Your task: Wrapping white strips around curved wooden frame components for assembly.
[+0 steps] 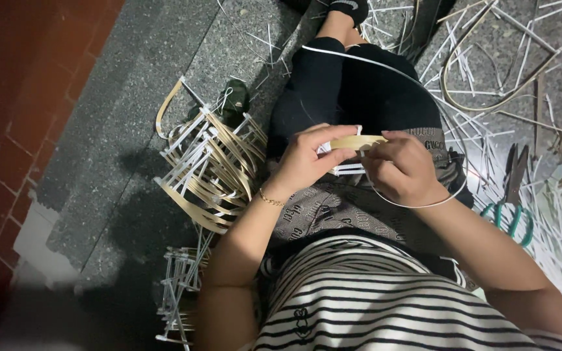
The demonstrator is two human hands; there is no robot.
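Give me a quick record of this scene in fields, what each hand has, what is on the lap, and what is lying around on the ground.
Left hand: grips one end of a flat tan bamboo strip
Right hand: pinches the strip's other end
Also at the hands: thin white strips; a long white strip loops over the lap
Ground, person's left: pile of finished curved tan and white pieces
Ground, person's right: green-handled pliers, scattered white offcuts
Floor: grey speckled stone

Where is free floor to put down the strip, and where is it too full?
Bare grey floor lies between the brick wall and the pile of bent strips. The scraps around the pliers, beside the right hand, are crowded.
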